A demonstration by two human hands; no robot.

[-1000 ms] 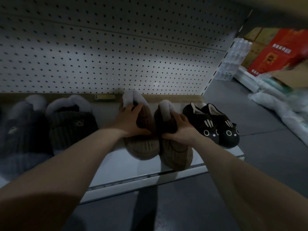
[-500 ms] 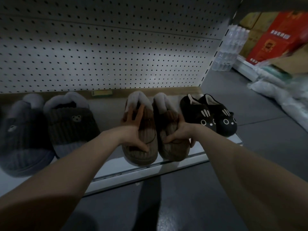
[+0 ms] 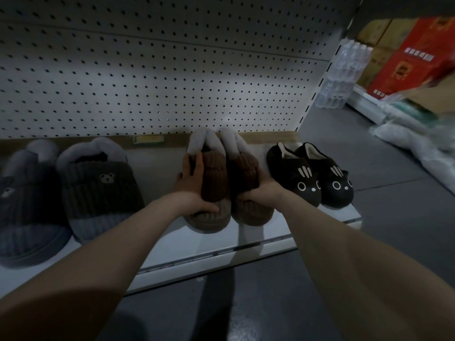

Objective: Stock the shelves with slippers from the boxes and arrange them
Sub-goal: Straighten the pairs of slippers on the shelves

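A: Where both hands meet, what's there?
B: Brown ribbed slippers (image 3: 229, 183) with pale fleece cuffs, mid-shelf (image 3: 187, 244); left hand (image 3: 194, 188) and right hand (image 3: 264, 191) curl fingers around their outer sides, pressing them together.
A: Facing?
B: Toes toward us, heels at the pegboard (image 3: 157, 77). Grey floor (image 3: 369, 153) beyond.

place: shop or its stockroom | fixture: white pegboard back panel (image 3: 152, 77) over a low metal shelf (image 3: 211, 244) | goods: pairs of slippers (image 3: 310, 175) lined up | aisle: red carton (image 3: 408, 57), shrink-wrapped water bottles (image 3: 342, 77), plastic bags (image 3: 413, 141) on grey floor (image 3: 369, 148)
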